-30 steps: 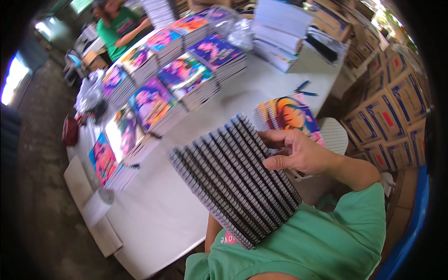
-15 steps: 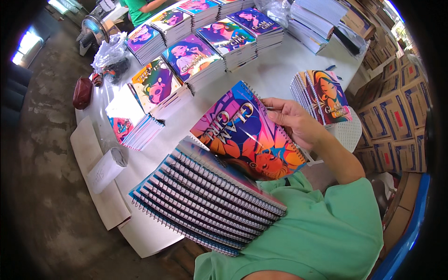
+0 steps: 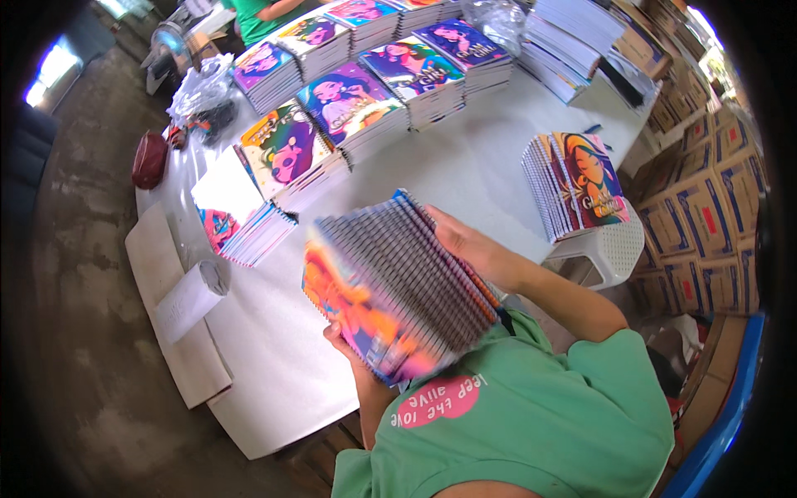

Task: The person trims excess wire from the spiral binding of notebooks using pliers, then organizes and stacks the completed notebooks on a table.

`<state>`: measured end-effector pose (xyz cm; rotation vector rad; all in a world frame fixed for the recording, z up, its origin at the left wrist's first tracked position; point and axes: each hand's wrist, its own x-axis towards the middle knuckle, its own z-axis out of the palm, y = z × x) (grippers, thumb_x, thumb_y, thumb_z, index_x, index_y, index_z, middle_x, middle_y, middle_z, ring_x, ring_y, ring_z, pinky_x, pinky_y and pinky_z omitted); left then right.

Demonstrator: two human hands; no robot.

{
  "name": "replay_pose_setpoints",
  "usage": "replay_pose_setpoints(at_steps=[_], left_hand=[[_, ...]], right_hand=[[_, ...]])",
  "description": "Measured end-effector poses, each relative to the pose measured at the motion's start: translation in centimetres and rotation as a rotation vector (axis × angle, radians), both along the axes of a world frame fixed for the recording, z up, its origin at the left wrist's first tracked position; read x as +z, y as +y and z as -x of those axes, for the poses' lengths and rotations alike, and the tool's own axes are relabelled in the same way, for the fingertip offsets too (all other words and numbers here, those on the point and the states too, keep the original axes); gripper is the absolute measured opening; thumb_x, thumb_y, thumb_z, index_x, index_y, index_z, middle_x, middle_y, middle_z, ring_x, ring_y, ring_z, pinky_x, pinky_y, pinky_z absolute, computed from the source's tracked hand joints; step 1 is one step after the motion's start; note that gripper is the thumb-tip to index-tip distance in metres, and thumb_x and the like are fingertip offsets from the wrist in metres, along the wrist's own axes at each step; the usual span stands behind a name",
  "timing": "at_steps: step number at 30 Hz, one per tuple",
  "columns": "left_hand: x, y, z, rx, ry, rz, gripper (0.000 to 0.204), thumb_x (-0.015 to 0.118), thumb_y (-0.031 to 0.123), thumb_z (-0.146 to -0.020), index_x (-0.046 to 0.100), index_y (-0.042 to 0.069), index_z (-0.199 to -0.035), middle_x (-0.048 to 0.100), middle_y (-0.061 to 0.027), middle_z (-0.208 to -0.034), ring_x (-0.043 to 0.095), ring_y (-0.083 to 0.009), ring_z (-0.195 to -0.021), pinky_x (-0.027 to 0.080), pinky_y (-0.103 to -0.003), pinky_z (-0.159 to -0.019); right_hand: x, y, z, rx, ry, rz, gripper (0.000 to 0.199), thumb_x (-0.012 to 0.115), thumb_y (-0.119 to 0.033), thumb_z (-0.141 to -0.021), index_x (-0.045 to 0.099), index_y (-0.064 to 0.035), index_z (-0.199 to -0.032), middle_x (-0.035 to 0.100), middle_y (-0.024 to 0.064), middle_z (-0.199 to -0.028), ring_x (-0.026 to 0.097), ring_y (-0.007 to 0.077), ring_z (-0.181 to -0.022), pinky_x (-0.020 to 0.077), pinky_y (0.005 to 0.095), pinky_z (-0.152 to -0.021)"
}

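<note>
White and long, the desk (image 3: 274,365) runs from the person's chest away toward the far end, with bare concrete floor (image 3: 75,315) on its left side. Closest in, held over the near end of the desk against the green shirt (image 3: 531,415), is a thick stack of spiral notebooks (image 3: 407,282), tilted so the wire spines face up and a bright orange cover shows on its left face. The left hand (image 3: 340,339) sits under the stack's lower edge, mostly hidden, only its fingertips showing curled up against the bottom cover. The right hand (image 3: 465,245) lies on the stack's right side, fingers spread flat and pressed to the outer cover, so the stack is squeezed between both hands.

Just right of that hand, a second stack of notebooks (image 3: 577,187) stands on a white plastic stool (image 3: 610,249). Left of the held stack, a paper roll (image 3: 191,300) rests on a board beside the desk edge. Farther along the desk lie rows of notebook piles (image 3: 357,95) with colourful covers. Cardboard boxes (image 3: 706,207) are piled at the right, and another person in a green top (image 3: 266,10) stands at the far end.
</note>
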<state>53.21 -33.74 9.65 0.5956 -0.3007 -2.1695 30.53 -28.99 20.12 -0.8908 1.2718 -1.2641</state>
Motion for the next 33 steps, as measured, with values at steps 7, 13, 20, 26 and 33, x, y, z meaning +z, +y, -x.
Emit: replay_pose_setpoints(at_steps=[7,13,20,26,33], left_hand=[[-0.6,-3.9,-4.5,-0.088,-0.367,0.009,0.054,0.052,0.022,-0.072,0.044,0.002,-0.122,0.056,-0.0152,-0.117,0.058,-0.0284,-0.104,0.049,-0.041,-0.090],[-1.4,-7.9,-10.4,-0.080,-0.530,0.066,0.059,0.057,0.023,-0.071,0.037,0.007,-0.125,0.052,-0.0138,-0.116,0.057,-0.0260,-0.104,0.049,-0.039,-0.089],[0.8,-8.0,-8.9,0.067,-0.552,0.173,0.041,0.054,0.026,-0.077,0.047,0.008,-0.113,0.060,-0.0099,-0.099,0.062,-0.0206,-0.089,0.052,-0.036,-0.081],[0.1,-7.8,-9.7,0.062,-0.520,0.165,0.032,0.053,0.028,-0.080,0.055,0.007,-0.104,0.064,-0.0104,-0.098,0.064,-0.0206,-0.086,0.051,-0.033,-0.082],[0.3,-10.1,-10.5,0.167,-0.764,0.338,0.051,0.054,0.035,-0.089,0.048,0.001,-0.126,0.057,-0.0112,-0.120,0.057,-0.0204,-0.107,0.044,-0.034,-0.095]], right_hand=[[-10.7,-3.3,-3.5,0.286,-0.773,-0.265,0.082,0.055,-0.043,-0.089,0.007,-0.0056,-0.144,0.036,0.0137,-0.139,0.045,0.0216,-0.122,0.0389,0.0346,-0.101],[-11.1,-8.1,-8.8,0.379,-0.604,-0.250,0.068,0.059,-0.031,-0.085,0.024,-0.0092,-0.139,0.049,0.0120,-0.128,0.054,0.0222,-0.112,0.0462,0.0381,-0.095],[-11.6,-10.5,-8.9,0.490,-0.648,-0.281,0.056,0.059,-0.021,-0.075,0.038,-0.0080,-0.126,0.058,0.0119,-0.107,0.063,0.0223,-0.091,0.0568,0.0407,-0.071],[-12.1,-10.4,-10.3,0.379,-0.725,-0.170,0.066,0.061,-0.016,-0.075,0.021,-0.0138,-0.128,0.052,0.0148,-0.107,0.062,0.0249,-0.091,0.0576,0.0440,-0.071],[-12.1,-11.3,-10.0,0.394,-0.614,-0.146,0.069,0.068,-0.032,-0.077,0.035,-0.0040,-0.129,0.044,0.0154,-0.127,0.056,0.0248,-0.107,0.0517,0.0396,-0.084]])
